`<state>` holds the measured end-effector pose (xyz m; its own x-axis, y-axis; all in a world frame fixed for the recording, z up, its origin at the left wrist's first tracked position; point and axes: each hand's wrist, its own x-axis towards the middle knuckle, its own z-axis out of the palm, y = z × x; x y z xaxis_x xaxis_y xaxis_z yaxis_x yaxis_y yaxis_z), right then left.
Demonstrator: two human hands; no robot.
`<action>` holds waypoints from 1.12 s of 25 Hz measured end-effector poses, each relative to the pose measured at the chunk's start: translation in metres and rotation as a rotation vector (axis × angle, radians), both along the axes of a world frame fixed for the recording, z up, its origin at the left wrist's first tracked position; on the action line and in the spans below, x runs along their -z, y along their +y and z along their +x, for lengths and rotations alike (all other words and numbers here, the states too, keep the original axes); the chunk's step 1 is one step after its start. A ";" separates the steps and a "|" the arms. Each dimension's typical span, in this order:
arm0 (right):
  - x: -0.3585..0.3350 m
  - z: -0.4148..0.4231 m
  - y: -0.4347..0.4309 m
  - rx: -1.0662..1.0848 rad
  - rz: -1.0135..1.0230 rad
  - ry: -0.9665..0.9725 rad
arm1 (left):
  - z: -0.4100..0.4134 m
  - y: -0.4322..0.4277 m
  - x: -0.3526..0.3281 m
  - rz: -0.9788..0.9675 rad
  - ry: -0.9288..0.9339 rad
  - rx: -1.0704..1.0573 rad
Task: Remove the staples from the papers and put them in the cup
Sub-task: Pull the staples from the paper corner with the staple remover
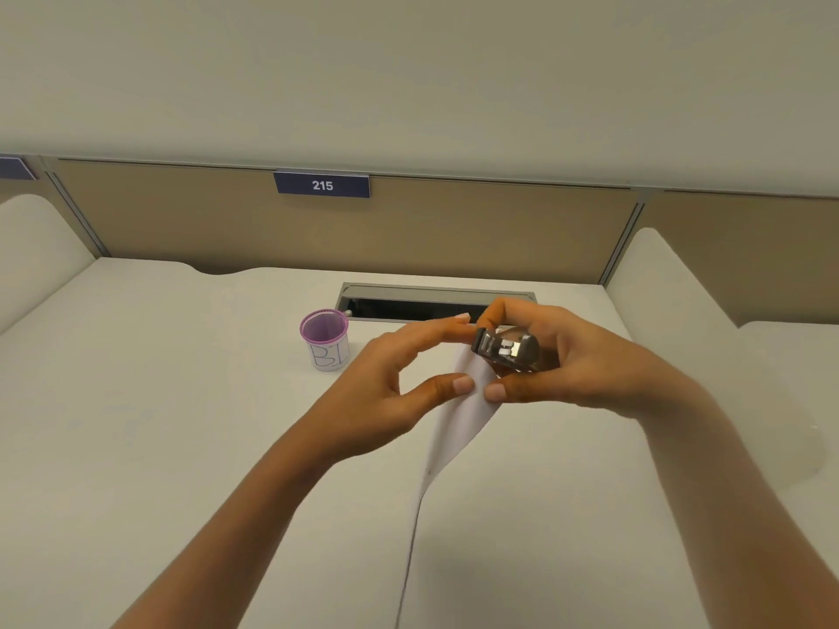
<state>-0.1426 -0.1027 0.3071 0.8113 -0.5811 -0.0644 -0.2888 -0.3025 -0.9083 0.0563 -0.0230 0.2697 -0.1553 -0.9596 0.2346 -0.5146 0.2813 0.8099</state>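
My right hand grips a small metal staple remover above the desk, thumb below and fingers over its top. Its jaws sit at the upper corner of the white papers, which hang folded and edge-on down toward me. My left hand is beside the remover, its thumb pressing on the papers' corner and its fingertips reaching the remover's jaws. No staple is clear enough to make out. A small white cup with a purple rim and blue letters stands upright on the desk, left of my hands.
The pale desk is bounded by a tan partition with a blue "215" sign. An open cable slot lies in the desktop just behind my hands. Curved white side dividers stand at left and right.
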 end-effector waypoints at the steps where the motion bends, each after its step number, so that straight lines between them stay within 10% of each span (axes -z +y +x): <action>1: -0.001 -0.002 -0.001 -0.008 -0.022 0.024 | 0.000 -0.002 -0.002 -0.014 -0.019 0.004; 9: 0.005 -0.005 -0.004 0.038 -0.017 0.013 | 0.003 -0.009 -0.009 -0.046 -0.181 0.023; 28: 0.027 0.000 0.019 0.558 0.252 -0.279 | 0.007 0.004 0.012 0.226 0.205 -0.381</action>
<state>-0.1423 -0.0835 0.2796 0.3993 -0.9129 -0.0846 -0.0849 0.0551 -0.9949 0.0629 -0.0193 0.2573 0.2444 -0.9697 0.0028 -0.3703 -0.0907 0.9245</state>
